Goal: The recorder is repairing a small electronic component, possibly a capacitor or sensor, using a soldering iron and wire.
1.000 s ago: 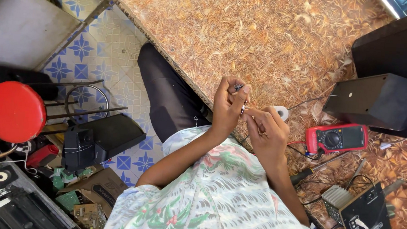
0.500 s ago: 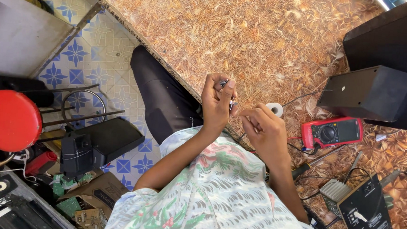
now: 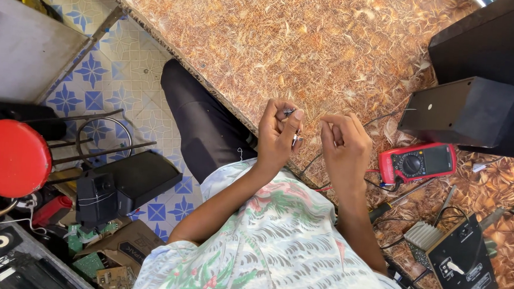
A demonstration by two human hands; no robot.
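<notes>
Left hand (image 3: 278, 134) pinches perhaps a plug (image 3: 289, 112).

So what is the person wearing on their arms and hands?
Nothing covers the hands: the left hand and right hand are bare, with no gloves, rings or watch visible. The forearms are bare too. A short-sleeved shirt, pale with green leaves and small red flowers, ends above the elbows.

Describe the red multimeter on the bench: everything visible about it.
The red multimeter lies flat, face up, on the patterned tabletop, beside the right hand and in front of a black box. It has a red casing, a dark face with a round dial and a grey display. Thin leads run from its end. Neither hand touches it.
</notes>
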